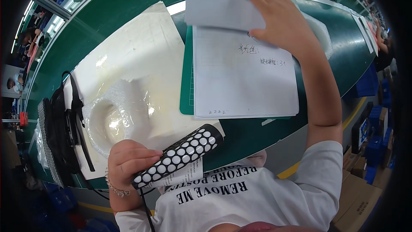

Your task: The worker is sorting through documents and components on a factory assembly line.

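Observation:
My left hand (128,161), a beaded bracelet at its wrist, is closed on the lower end of a rolled black sheet with white round dots (182,152). The roll slants up to the right in front of my body. Farther off, my right hand (279,19) lies with spread fingers on a blank white sheet (214,2). Its thumb is at that sheet's near edge. Below it is a stack of white paper (244,86) with some handwriting, lying on a green cutting mat (187,90).
A ring of white foam wrap (135,107) sits on a large off-white board (128,43). Black straps and fabric (64,116) lie along the board's left side. More white foam (319,34) is beyond my right arm. Cardboard boxes (358,202) stand on the floor at right.

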{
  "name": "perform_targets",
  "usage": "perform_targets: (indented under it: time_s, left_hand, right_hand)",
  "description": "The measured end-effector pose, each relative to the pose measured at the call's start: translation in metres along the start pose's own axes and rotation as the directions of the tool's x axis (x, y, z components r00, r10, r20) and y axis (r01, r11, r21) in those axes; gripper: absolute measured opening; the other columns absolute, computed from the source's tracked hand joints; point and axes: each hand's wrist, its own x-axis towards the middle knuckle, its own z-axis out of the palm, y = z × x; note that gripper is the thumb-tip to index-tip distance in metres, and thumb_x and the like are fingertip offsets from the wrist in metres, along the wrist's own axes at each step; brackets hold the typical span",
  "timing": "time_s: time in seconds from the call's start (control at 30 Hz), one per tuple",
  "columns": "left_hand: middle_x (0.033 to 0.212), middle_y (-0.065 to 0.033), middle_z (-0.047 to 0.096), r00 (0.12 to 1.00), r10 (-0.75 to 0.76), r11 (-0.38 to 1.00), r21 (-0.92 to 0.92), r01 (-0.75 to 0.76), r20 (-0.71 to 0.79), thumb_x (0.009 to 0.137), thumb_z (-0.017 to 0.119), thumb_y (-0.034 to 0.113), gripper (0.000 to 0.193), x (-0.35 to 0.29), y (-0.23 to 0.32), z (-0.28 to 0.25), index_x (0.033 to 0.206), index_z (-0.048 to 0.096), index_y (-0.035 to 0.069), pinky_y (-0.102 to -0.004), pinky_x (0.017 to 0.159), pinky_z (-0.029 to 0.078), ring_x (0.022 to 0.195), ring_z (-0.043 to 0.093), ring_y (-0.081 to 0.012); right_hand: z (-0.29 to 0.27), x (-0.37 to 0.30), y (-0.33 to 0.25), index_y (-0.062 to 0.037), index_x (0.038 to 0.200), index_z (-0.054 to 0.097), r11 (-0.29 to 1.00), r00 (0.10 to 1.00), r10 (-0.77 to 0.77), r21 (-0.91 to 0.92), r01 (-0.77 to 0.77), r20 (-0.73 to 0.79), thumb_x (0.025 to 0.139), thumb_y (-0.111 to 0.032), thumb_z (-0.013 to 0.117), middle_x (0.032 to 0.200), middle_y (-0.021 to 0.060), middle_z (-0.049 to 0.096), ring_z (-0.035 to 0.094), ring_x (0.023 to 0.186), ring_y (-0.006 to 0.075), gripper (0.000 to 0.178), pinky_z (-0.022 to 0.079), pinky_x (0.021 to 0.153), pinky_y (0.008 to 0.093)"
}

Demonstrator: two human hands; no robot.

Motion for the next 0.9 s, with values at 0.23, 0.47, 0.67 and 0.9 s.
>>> perform_targets:
  time_s: [0.23, 0.47, 0.67, 0.9]
  left_hand:
    - [0.076, -0.0059, 0.066, 1.000, 0.025, 1.000, -0.002, -0.025, 0.001, 0.059, 0.063, 0.011, 0.017, -0.004, -0.005, 0.001, 0.075, 0.062, 0.006, -0.0268, 0.049, 0.042, 0.058, 0.059, -0.0180]
    - [0.076, -0.0066, 0.066, 1.000, -0.008, 1.000, -0.005, 0.008, -0.010, 0.059, 0.063, 0.012, 0.017, -0.002, -0.002, 0.002, 0.075, 0.062, 0.005, -0.0273, 0.050, 0.043, 0.058, 0.060, -0.0182]
    - [0.077, -0.0081, 0.066, 1.000, -0.005, 1.000, -0.008, 0.005, -0.003, 0.059, 0.063, 0.014, 0.019, -0.003, -0.004, 0.000, 0.076, 0.062, 0.005, -0.0272, 0.050, 0.043, 0.058, 0.060, -0.0188]
    - [0.081, -0.0110, 0.066, 0.996, 0.074, 0.996, -0.045, -0.072, 0.052, 0.064, 0.067, 0.018, 0.024, -0.002, -0.011, -0.002, 0.081, 0.062, 0.002, -0.0277, 0.050, 0.042, 0.058, 0.061, -0.0193]
  right_hand:
    - [-0.012, 0.011, 0.008, -0.0101, 0.103, 0.061, 0.974, 0.982, 0.185, 0.127, -0.187, 0.027, 0.078, -0.018, 0.058, 0.100, 0.0070, 0.062, 0.059, 0.090, 0.0247, 0.025, 0.047, 0.080, 0.0310]
    - [0.003, 0.006, 0.029, -0.0134, 0.113, 0.057, 0.939, 0.974, 0.184, 0.268, -0.214, 0.134, 0.075, -0.031, 0.064, 0.113, 0.0077, 0.057, 0.056, 0.100, 0.0251, 0.042, 0.045, 0.086, 0.0319]
    - [0.006, 0.000, 0.005, -0.0206, 0.136, 0.031, 0.938, 0.857, 0.067, 0.259, -0.228, 0.512, 0.050, -0.041, 0.078, 0.134, 0.0110, 0.041, 0.044, 0.118, 0.0283, 0.100, 0.037, 0.098, 0.0351]
    - [0.012, 0.004, 0.012, -0.0267, 0.138, 0.026, 0.914, 0.824, 0.103, 0.274, -0.300, 0.558, 0.052, -0.032, 0.076, 0.131, 0.0104, 0.045, 0.050, 0.112, 0.0275, 0.099, 0.040, 0.096, 0.0366]
